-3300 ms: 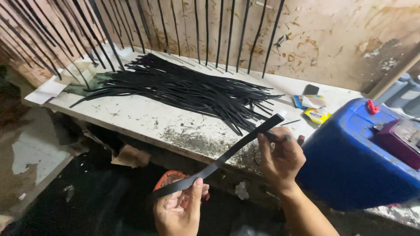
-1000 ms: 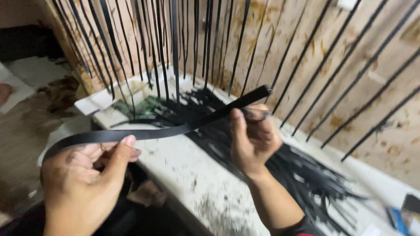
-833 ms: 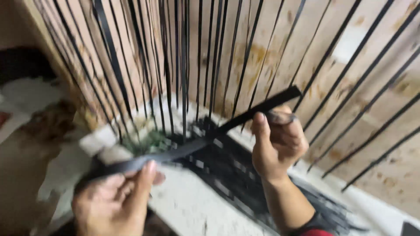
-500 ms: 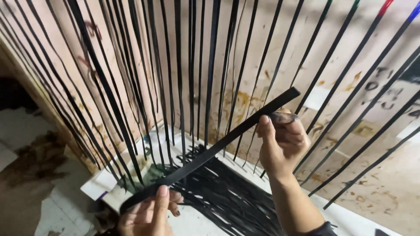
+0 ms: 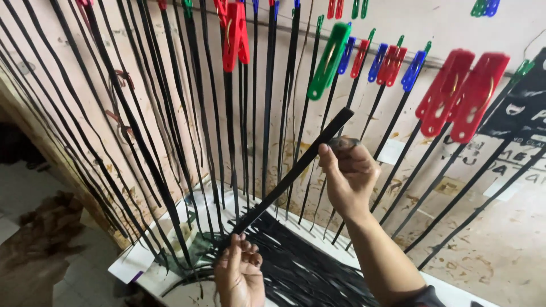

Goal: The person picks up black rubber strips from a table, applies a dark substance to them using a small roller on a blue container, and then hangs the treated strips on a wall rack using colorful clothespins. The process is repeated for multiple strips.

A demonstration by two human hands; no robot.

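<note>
While both hands grip it, a long flat black strip runs on a slant from lower left to upper right, in front of a stained plywood wall. The right hand pinches the strip near its upper end between thumb and dark-smudged fingertips, leaving a short length standing free above the grasp. The left hand, low in the view, is closed around the lower end, just above a white bench where a heap of loose black strips lies. Many more black strips hang straight down the wall from a row of red, green and blue clothes pegs on a line above. Held taut, the strip looks thin, light and pliable, most likely rubber or a similar soft sheet material, so it would probably droop or curl if held at one end only. Its surface seems smooth and slightly glossy, which may make it slippery. Pinching across its flat faces near each end, as now, looks like the surest hold.
</note>
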